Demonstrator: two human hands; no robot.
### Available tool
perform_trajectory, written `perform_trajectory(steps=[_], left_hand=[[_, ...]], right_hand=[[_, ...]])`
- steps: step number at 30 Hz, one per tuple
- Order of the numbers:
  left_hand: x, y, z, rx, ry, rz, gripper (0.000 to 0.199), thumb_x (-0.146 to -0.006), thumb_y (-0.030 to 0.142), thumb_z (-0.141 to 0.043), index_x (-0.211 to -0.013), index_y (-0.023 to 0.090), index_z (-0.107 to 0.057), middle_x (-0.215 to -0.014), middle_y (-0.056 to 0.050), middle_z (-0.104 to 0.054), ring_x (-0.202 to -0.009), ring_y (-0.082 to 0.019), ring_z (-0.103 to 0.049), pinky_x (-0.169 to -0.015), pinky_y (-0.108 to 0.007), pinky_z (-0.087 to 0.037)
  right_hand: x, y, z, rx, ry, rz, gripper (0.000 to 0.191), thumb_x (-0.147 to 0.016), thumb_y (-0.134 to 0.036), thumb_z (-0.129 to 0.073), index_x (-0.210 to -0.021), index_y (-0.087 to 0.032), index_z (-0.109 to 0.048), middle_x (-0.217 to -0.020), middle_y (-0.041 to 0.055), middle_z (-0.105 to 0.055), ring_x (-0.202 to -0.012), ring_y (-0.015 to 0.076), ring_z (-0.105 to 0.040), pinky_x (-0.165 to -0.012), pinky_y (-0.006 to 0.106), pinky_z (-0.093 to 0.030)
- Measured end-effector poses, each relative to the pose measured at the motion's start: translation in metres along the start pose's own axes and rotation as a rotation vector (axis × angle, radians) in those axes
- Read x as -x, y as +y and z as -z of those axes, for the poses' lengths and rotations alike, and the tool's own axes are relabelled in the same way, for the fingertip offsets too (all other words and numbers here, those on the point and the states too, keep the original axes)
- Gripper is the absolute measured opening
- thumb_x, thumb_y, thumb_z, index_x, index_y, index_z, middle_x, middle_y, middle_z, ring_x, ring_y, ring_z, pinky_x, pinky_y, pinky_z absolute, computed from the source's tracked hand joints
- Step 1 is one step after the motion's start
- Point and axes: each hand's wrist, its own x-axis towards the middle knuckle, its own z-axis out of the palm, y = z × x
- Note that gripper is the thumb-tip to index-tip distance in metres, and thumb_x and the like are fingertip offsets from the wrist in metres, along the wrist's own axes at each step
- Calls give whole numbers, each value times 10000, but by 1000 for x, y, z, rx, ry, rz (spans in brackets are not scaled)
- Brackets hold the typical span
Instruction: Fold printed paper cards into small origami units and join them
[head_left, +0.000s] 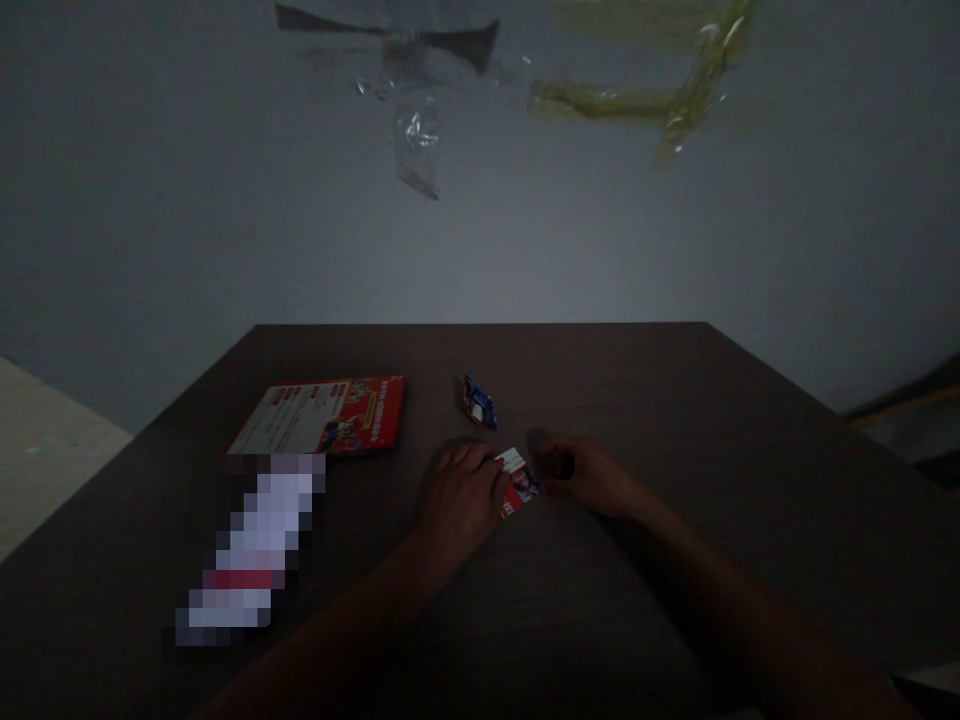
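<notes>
A small red and white card (519,486) with a printed picture lies on the dark table. My left hand (466,492) rests palm down over the card's left side, its thumb and fingers closed on that edge and hiding part of it. Close by the card's right edge is my right hand (583,472), its fingers curled in toward the thumb as in a pinch. The dim light hides whether anything sits between those fingertips. Just beyond the left hand, a small blue packet or folded card (480,402) stands partly raised from the tabletop.
A red album or booklet (367,415) with a pale text panel lies at the left. In front of it is a long, whitish, pixelated object (259,540). The table (600,370) meets a grey wall (480,250) bearing strips of tape (607,100).
</notes>
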Motion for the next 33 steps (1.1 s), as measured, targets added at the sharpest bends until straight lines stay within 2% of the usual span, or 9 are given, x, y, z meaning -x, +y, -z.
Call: perform_trajectory(steps=[3, 5, 7, 10, 16, 22, 28, 33], left_hand=[[-1, 2, -1, -44, -9, 1, 228, -920, 288, -418, -973, 189, -617, -1038, -69, -582, -1007, -223, -511, -867, -391, -407], [-2, 3, -2, -58, -9, -1, 222, -914, 290, -433, -1032, 205, -601, -1084, -67, -568, -1030, -228, -495, -879, -398, -395], [-2, 3, -4, -64, -8, -2, 254, -910, 283, -439, -1120, 234, -572, -1148, -65, -547, -1067, -232, -476, -900, -405, -379], [-1, 2, -6, -77, -14, 4, 322, -908, 279, -436, -1216, 259, -523, -1230, -75, -511, -1117, -244, -452, -922, -419, -362], [-1, 2, -7, -95, -6, 1, 318, -902, 280, -441, -1205, 256, -532, -1278, -75, -492, -1165, -250, -432, -940, -427, -345], [-1, 3, -7, -110, 1, 11, 322, -906, 293, -435, -1211, 251, -531, -1290, -77, -496, -1175, -246, -432, -937, -428, -343], [-1, 2, -7, -87, 6, 14, 325, -910, 309, -433, -1214, 262, -536, -1282, -76, -498, -1161, -247, -441, -935, -423, -347], [-1, 1, -6, -70, 15, 5, 320, -911, 301, -424, -1207, 260, -540, -1285, -76, -498, -1161, -249, -443, -945, -436, -344]], right_hand=[[-4, 0, -4, -53, 7, -18, 376, -607, -277, -729, -961, -184, -644, -675, -32, -585, -592, 116, -518, -522, 211, -361], [-12, -2, -7, -80, 36, -10, 352, -658, -311, -696, -974, -167, -638, -691, -18, -598, -611, 123, -537, -539, 217, -376], [-21, -6, -11, -9, 115, -2, 321, -700, -349, -662, -966, -170, -641, -704, -3, -616, -620, 134, -553, -554, 232, -375], [-32, -14, -17, 141, 165, 6, 250, -748, -369, -620, -924, -196, -657, -718, 10, -645, -651, 152, -578, -594, 248, -381], [-38, -21, -19, 176, 179, 11, 197, -751, -346, -621, -889, -211, -662, -747, 18, -669, -689, 172, -599, -642, 270, -383], [-29, -20, -16, 162, 144, 28, 184, -725, -326, -646, -864, -207, -660, -720, 6, -660, -670, 160, -591, -634, 258, -382], [1, -10, -13, 66, 47, 63, 138, -737, -318, -629, -814, -210, -671, -676, -16, -625, -629, 134, -561, -607, 239, -376], [14, -4, -11, 36, 68, 54, 108, -733, -276, -626, -796, -199, -667, -694, 0, -628, -651, 146, -559, -602, 243, -383]])
